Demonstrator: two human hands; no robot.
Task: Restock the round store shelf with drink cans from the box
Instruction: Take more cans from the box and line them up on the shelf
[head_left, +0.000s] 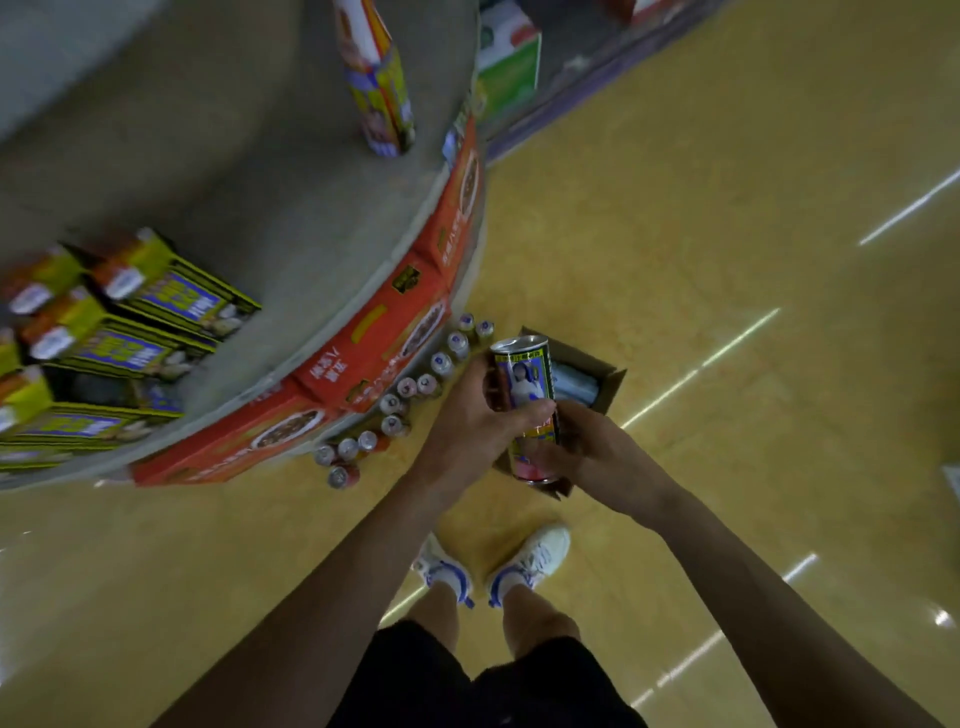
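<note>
Both left hand (467, 415) and right hand (589, 449) grip a silver-topped, blue-yellow can (522, 371).

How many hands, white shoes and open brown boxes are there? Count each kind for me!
hands: 2, the left hand and right hand, both holding canned drink
white shoes: 2
open brown box: 1
Total: 5

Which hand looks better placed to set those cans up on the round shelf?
Left, probably. The left hand grips the cans on the side nearer the round shelf; the right hand holds their lower end, on the far side.
</note>
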